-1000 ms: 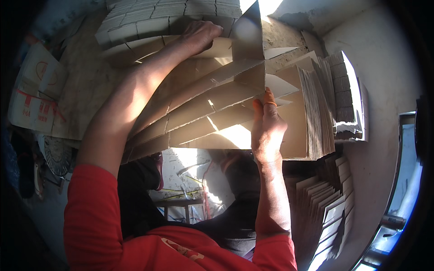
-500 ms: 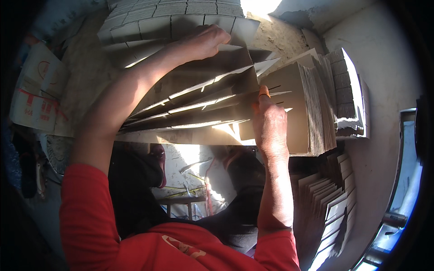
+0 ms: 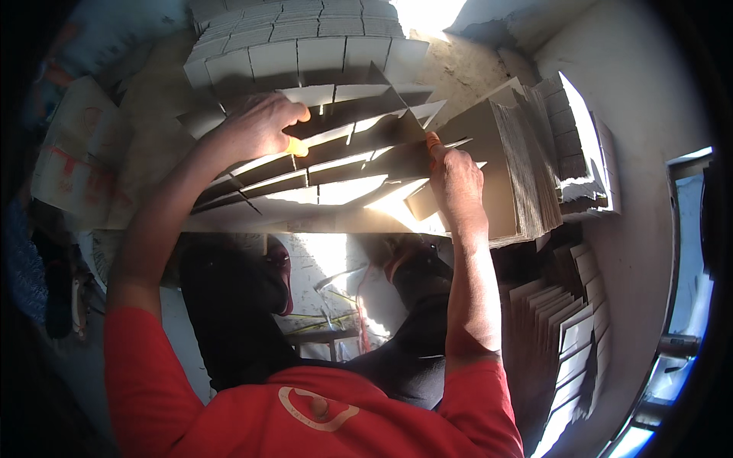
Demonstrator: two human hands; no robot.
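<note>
A grid of slotted brown cardboard strips (image 3: 336, 164) lies across my lap. My left hand (image 3: 259, 126) rests on the upper left strips, fingers curled over their edges. My right hand (image 3: 454, 179) pinches the right end of the strips, close to a stack of flat cardboard sheets (image 3: 519, 168) standing on edge.
Finished cardboard dividers (image 3: 305, 46) are piled at the top. More cardboard strips stand stacked at the right (image 3: 557, 320) along a pale wall (image 3: 634, 99). Printed sacks (image 3: 69, 160) lie at the left. My dark trousers (image 3: 244, 305) and the floor show below.
The strips have flattened from a steep fan into a lower, spread grid. My left hand came down and left from the top; my right hand shifted to the right end.
</note>
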